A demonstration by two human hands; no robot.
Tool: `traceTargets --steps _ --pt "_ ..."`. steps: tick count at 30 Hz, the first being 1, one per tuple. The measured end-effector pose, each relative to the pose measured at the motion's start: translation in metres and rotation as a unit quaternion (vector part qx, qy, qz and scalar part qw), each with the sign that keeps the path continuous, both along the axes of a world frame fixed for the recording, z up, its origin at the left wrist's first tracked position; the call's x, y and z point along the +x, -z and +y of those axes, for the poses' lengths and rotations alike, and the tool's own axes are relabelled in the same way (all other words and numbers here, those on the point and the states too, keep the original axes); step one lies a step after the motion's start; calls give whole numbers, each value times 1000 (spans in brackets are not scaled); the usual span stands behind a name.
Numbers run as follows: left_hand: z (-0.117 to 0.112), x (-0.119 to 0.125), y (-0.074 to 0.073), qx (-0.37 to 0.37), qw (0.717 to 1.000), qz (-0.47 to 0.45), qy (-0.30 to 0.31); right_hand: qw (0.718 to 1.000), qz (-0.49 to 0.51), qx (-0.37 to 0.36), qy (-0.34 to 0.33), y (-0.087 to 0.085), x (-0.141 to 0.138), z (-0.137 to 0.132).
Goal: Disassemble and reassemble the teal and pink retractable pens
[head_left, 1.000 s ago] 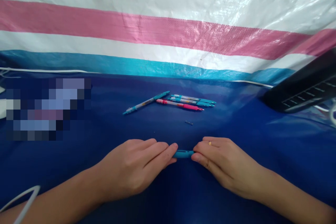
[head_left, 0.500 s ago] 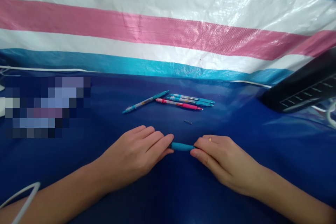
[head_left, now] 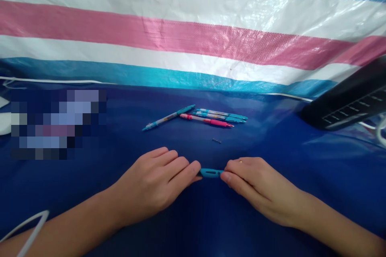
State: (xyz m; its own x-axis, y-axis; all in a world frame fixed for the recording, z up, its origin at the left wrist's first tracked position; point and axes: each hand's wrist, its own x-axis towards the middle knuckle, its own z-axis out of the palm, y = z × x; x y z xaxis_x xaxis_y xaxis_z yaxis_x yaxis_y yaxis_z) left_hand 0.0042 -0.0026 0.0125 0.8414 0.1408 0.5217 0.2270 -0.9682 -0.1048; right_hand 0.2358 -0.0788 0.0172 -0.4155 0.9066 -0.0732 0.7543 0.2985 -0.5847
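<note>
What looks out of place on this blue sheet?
A tiny metal part, perhaps a pen spring, lies loose on the dark blue sheet, apart from the four pens. The short blue pen section between the left hand and right hand also looks like a piece, not a whole pen.

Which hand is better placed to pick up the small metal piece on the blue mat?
Probably the right hand: its fingertips sit slightly closer to the small metal piece, just beyond the blue pen grip. The left hand, at the grip's other end, looks a little farther away.
</note>
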Motion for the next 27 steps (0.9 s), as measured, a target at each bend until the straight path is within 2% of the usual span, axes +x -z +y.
traceTargets --steps 3,7,14,21,27 --pt "1 -1 3 1 1000 3 -12 999 2 44 -1 1 0 0" --pt "1 -2 3 -12 1000 12 -2 993 -22 100 -59 3 2 2" --pt "0 0 0 -20 1000 10 9 994 -42 70 -74 4 2 1" --pt "3 0 4 1 1000 13 5 999 8 35 0 3 2 1" --pt "2 -1 5 -1 1000 24 3 998 13 58 -12 6 3 2"
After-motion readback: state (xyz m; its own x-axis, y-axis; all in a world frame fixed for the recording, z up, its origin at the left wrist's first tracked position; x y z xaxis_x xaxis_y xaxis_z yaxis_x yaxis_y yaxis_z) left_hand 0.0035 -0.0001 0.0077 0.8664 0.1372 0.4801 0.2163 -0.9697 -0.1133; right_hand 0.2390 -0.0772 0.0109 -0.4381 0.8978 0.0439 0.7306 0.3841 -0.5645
